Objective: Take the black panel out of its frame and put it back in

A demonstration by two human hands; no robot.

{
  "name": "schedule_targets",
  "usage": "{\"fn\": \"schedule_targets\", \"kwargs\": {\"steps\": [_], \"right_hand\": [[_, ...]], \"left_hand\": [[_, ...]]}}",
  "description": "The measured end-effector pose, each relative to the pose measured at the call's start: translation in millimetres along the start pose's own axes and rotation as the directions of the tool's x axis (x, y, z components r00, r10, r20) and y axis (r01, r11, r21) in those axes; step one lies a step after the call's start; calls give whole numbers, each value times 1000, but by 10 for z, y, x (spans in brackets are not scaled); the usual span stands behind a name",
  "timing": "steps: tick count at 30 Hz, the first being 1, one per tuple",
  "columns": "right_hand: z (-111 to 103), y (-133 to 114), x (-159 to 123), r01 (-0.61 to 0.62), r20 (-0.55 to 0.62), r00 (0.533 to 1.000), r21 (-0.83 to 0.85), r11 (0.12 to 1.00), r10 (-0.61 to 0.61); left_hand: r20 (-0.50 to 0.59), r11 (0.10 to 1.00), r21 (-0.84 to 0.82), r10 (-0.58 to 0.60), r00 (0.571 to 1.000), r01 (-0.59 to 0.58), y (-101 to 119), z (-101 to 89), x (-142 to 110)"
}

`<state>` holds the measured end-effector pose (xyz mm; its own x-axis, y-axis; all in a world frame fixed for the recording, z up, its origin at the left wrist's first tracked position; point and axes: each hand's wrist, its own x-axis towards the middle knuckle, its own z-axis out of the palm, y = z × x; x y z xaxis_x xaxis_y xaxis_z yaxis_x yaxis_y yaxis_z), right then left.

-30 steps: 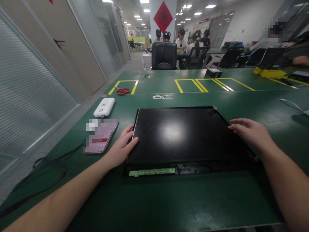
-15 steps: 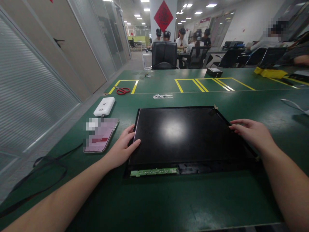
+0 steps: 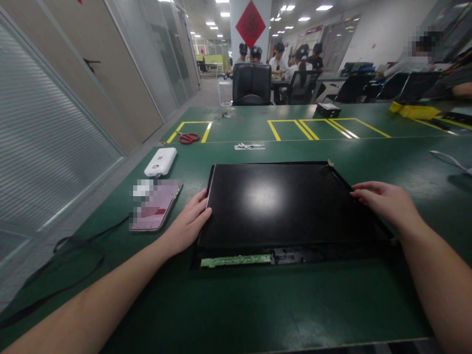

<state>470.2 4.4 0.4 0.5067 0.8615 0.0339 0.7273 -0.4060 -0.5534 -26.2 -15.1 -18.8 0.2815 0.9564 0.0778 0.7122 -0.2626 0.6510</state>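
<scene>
A black LCD panel (image 3: 295, 211) lies screen side up on the green table, seated in a black frame whose lower edge shows towards me. A narrow green circuit board (image 3: 236, 260) runs along that near edge on the left. My left hand (image 3: 190, 219) grips the panel's left edge, with the thumb at the rim and the fingers along the side. At the right edge, my right hand (image 3: 383, 199) pinches the frame between thumb and fingers; its fingertips are partly hidden. A bit of tape (image 3: 330, 163) sticks out at the far right corner.
Left of the panel are a phone (image 3: 157, 206), a white power bank (image 3: 161, 162) and a black strap (image 3: 79, 243). Red-handled scissors (image 3: 189, 138), white scraps (image 3: 250, 146) and a black box (image 3: 327, 109) lie farther back. People sit beyond the table.
My left thumb has drawn back from the screen surface to the panel's left rim. My right hand stays at the right edge.
</scene>
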Motion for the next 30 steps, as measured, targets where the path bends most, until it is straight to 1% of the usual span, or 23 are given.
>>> {"fn": "schedule_targets", "kwargs": {"steps": [4,9,17,23,30], "right_hand": [[11,12,-3,-2,-1,1000,15,1000,2],[21,44,25,6,-1,1000,-9,1000,-6],[12,38,22,-6,15,1000,3,1000,6],[12,15,32,-9,-4,1000,-38,999,9],[16,59,80,-16,13,1000,-67,998,17]], "left_hand": [[2,1000,1,16,1000,-16,-59,29,7],[-9,997,55,48,999,-48,-109,84,28],[13,995,92,40,999,-41,-51,67,25],[35,990,136,36,999,-40,3,39,27],[35,984,168,54,998,-59,-8,22,23]]}}
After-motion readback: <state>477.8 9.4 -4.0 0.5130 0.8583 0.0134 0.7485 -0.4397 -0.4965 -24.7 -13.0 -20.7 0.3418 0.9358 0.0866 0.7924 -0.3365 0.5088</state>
